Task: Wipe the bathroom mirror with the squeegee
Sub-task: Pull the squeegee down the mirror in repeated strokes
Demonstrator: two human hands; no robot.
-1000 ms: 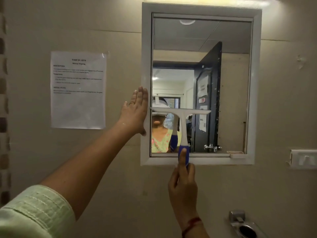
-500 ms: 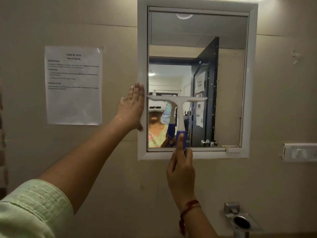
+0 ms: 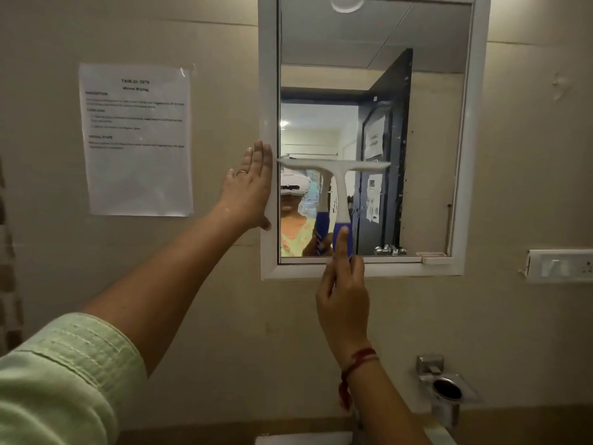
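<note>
A white-framed bathroom mirror (image 3: pixel 426 130) hangs on the beige wall. The squeegee (image 3: pixel 340 187) has a white T-shaped head and a blue grip; its blade lies level against the lower left part of the glass. My right hand (image 3: pixel 343 293) is shut on the blue grip from below, index finger stretched up along it. My left hand (image 3: pixel 250 187) lies flat with fingers straight on the wall and the mirror's left frame edge, beside the blade's left end. The glass reflects a person and a dark door.
A printed paper sheet (image 3: pixel 136 139) is taped to the wall left of the mirror. A white switch plate (image 3: pixel 560 266) sits at the right. A metal holder (image 3: pixel 446 388) is mounted below right, above a counter edge.
The squeegee blade has slid up the glass with my right hand, away from the bottom frame. My left hand has stayed on the frame edge. The camera has tilted down.
</note>
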